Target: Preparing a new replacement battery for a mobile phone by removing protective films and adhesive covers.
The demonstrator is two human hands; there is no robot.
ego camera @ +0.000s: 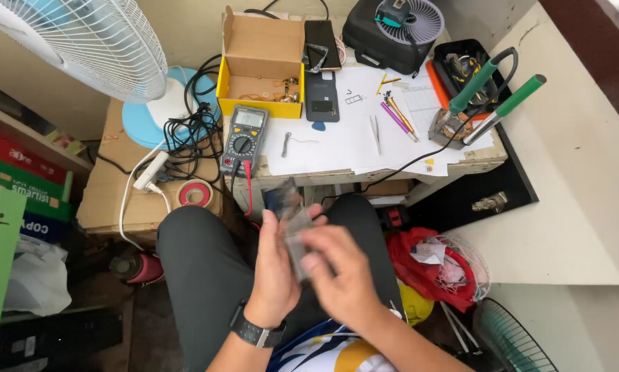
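My left hand (pixel 276 265) and my right hand (pixel 340 272) are together over my lap, both gripping a small flat dark object (pixel 294 224) that is blurred by motion; what it is cannot be told. A black watch (pixel 255 333) sits on my left wrist. Ahead, on the paper-covered small table (pixel 337 148), lie a grey and yellow multimeter (pixel 244 139) with red and black leads, a dark phone back (pixel 321 96), a black phone (pixel 322 43), tweezers (pixel 376 133) and a blue pick (pixel 319 126).
A yellow-edged cardboard box (pixel 260 58) stands at the table's back left. Two green-handled soldering irons (pixel 492 93) rest in a stand at the right. A white fan (pixel 82 38) and a tangle of cables (pixel 189 127) sit left; a red bag (pixel 430 265) lies on the floor.
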